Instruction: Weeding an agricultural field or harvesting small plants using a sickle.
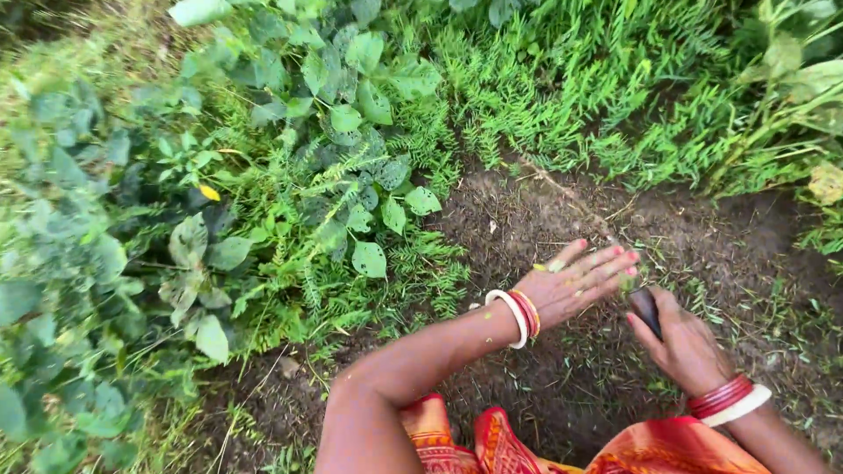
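Left hand [575, 283] flat, fingers stretched apart, gripping nothing, hovering over bare soil patch [527, 219] near its right-middle. White and red bangles [518, 314] on left wrist. Right hand [680, 342] clamped around dark handle [645, 307], only top end showing; probably small digging tool, rest hidden by hand. Handle sits just beside left fingertips, over soil. Red and white bangles [727, 399] on right wrist. Broad-leaved plants [351, 158] and ferny weeds [562, 79] border patch at left and top edges. Orange patterned cloth [492, 443] at bottom edge.
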